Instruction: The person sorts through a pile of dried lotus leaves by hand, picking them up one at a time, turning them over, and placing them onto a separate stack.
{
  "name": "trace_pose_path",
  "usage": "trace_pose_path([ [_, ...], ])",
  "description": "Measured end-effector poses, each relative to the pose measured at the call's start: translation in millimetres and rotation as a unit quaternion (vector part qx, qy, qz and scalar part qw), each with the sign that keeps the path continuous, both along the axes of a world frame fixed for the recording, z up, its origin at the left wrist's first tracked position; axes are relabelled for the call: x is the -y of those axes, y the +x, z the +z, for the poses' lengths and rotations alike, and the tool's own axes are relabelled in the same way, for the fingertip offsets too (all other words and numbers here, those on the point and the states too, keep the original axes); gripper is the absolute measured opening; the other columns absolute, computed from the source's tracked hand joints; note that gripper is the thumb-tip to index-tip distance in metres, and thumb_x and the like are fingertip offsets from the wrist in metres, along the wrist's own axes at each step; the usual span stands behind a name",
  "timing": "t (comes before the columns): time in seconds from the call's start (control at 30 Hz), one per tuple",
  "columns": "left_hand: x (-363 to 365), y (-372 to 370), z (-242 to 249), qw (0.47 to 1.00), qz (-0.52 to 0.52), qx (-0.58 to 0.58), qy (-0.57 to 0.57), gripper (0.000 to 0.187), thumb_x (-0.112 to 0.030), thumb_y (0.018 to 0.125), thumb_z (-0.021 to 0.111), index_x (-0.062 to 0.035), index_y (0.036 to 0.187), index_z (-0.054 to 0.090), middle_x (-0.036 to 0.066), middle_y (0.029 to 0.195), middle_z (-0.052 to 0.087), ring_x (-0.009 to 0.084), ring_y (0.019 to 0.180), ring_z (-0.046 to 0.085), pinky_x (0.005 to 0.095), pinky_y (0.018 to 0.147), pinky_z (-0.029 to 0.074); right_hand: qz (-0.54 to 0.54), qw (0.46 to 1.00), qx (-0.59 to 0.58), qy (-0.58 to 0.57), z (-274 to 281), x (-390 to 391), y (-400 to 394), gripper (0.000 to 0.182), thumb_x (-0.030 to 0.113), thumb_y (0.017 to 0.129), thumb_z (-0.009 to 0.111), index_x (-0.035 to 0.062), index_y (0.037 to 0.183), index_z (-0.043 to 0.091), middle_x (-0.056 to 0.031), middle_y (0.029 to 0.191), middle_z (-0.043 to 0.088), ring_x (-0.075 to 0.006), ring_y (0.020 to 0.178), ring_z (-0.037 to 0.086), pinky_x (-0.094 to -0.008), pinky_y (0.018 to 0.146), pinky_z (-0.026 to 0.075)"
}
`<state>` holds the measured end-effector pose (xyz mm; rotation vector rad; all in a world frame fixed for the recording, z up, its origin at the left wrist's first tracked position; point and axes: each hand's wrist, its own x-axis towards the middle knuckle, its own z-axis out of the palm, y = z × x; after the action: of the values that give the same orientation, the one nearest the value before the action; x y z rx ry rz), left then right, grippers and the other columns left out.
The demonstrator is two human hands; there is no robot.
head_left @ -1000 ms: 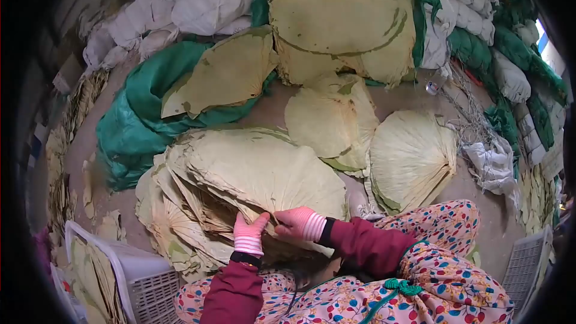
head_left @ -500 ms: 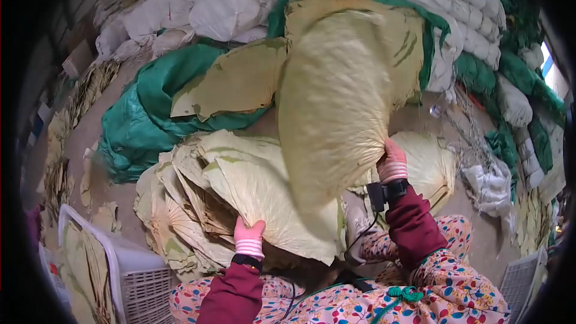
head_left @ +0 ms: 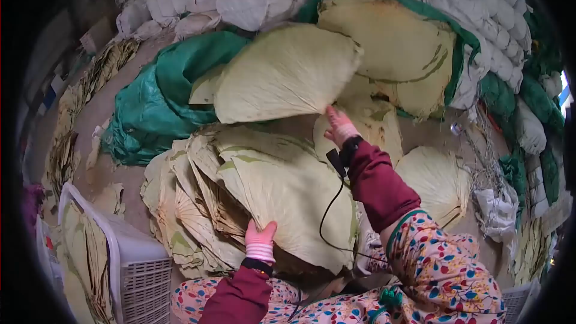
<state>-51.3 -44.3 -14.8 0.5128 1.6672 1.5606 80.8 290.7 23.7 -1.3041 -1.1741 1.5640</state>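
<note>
My left hand [head_left: 261, 234], in a pink and white striped cuff, pinches the near edge of the top leaf [head_left: 288, 192] on a pile of large pale leaves. Further off, my right hand [head_left: 339, 125] has its fingers partly spread at the pointed end of a fan-shaped leaf [head_left: 288, 75]; whether it still grips the tip is unclear. That leaf lies across the green sack [head_left: 174, 90] and reaches toward the leaf stack [head_left: 396, 36] on green sheeting. Another pale leaf [head_left: 378, 129] is beneath my right forearm's far side.
A white basket [head_left: 144, 276] holding folded leaves stands at the lower left. One more leaf [head_left: 435, 180] lies on the right, beside a white bag [head_left: 497, 207]. White sacks [head_left: 264, 0] are stacked at the back, and dried leaves [head_left: 66, 150] line the left side.
The fan-shaped leaf has swung away from me to the left and turned flatter. My right hand has moved forward and left with it. My left hand remains on the pile.
</note>
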Motion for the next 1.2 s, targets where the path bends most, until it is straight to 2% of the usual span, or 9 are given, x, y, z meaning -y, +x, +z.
trace_pose_path([
  [0.13,-8,9,46,0.999,-0.010,-0.032,-0.039,0.045,-0.025,0.076,0.063,0.0065,0.104,0.047,0.009,0.090,0.055,0.0144,0.076,0.049,0.0244,0.071,0.041,0.302,0.903,0.184,0.243,22,82,-11,0.084,0.055,0.072,0.054,-0.0052,0.124,0.029,-0.0219,0.128,0.033,-0.0300,0.120,0.030,-0.0320,0.098,0.027],
  [0.23,-9,11,31,0.997,0.013,0.070,0.011,0.041,-0.029,0.081,0.057,0.0042,0.104,0.048,0.006,0.085,0.053,0.0128,0.074,0.047,0.0240,0.070,0.040,0.492,0.793,0.269,0.238,28,201,2,0.086,0.053,0.064,0.062,-0.0039,0.122,0.032,-0.0229,0.122,0.039,-0.0337,0.109,0.043,-0.0347,0.091,0.035],
  [0.5,-3,16,22,0.994,-0.048,0.101,0.005,0.024,-0.025,0.083,0.053,-0.0007,0.080,0.051,-0.001,0.069,0.047,0.0075,0.061,0.040,0.0211,0.055,0.034,0.319,0.915,0.174,0.175,-8,280,20,0.051,0.039,0.071,0.058,0.0024,0.106,0.049,-0.0195,0.086,0.057,-0.0357,0.079,0.056,-0.0361,0.070,0.045],
  [0.8,-3,22,27,0.986,-0.096,0.136,0.000,0.016,-0.013,0.078,0.059,-0.0010,0.080,0.048,0.000,0.070,0.047,0.0074,0.060,0.042,0.0223,0.053,0.036,0.257,0.908,0.266,0.195,1,287,26,0.041,0.034,0.073,0.057,0.0020,0.099,0.055,-0.0154,0.080,0.059,-0.0264,0.078,0.058,-0.0302,0.071,0.045],
  [0.97,0,13,-21,0.993,-0.104,-0.004,-0.050,0.020,-0.015,0.076,0.060,0.0001,0.082,0.048,0.003,0.073,0.049,0.0103,0.061,0.044,0.0247,0.055,0.038,0.265,0.958,0.061,-0.093,-23,260,48,0.034,0.033,0.077,0.052,0.0012,0.088,0.057,-0.0063,0.067,0.055,-0.0141,0.062,0.052,-0.0285,0.057,0.043],
  [1.03,2,9,-9,0.979,-0.127,-0.109,-0.116,0.026,-0.014,0.073,0.059,0.0039,0.088,0.049,0.007,0.077,0.053,0.0147,0.065,0.047,0.0280,0.060,0.041,0.212,0.971,0.089,-0.066,-29,246,64,0.033,0.034,0.077,0.053,0.0031,0.088,0.058,-0.0048,0.064,0.052,-0.0134,0.058,0.049,-0.0290,0.055,0.043],
  [1.1,2,14,14,0.975,-0.117,-0.150,-0.117,0.028,-0.014,0.072,0.057,0.0057,0.090,0.048,0.009,0.079,0.055,0.0170,0.068,0.049,0.0296,0.064,0.042,0.085,0.913,0.331,0.222,-42,202,92,0.025,0.024,0.081,0.049,0.0052,0.096,0.056,-0.0030,0.064,0.050,-0.0122,0.059,0.048,-0.0286,0.055,0.043],
  [1.17,2,13,3,0.992,-0.093,-0.073,-0.035,0.034,-0.011,0.072,0.055,0.0085,0.099,0.047,0.011,0.083,0.056,0.0191,0.072,0.051,0.0307,0.069,0.043,-0.100,0.969,0.110,0.197,41,190,102,0.025,0.009,0.083,0.043,0.0063,0.106,0.052,-0.0059,0.072,0.054,-0.0163,0.063,0.052,-0.0307,0.060,0.044],
  [1.2,2,15,18,0.992,-0.093,-0.075,-0.043,0.035,-0.011,0.073,0.055,0.0086,0.101,0.046,0.011,0.084,0.056,0.0188,0.073,0.052,0.0305,0.069,0.043,-0.089,0.940,0.146,0.295,57,184,110,0.028,0.003,0.082,0.041,0.0069,0.109,0.050,-0.0076,0.078,0.055,-0.0191,0.068,0.053,-0.0312,0.063,0.044],
])
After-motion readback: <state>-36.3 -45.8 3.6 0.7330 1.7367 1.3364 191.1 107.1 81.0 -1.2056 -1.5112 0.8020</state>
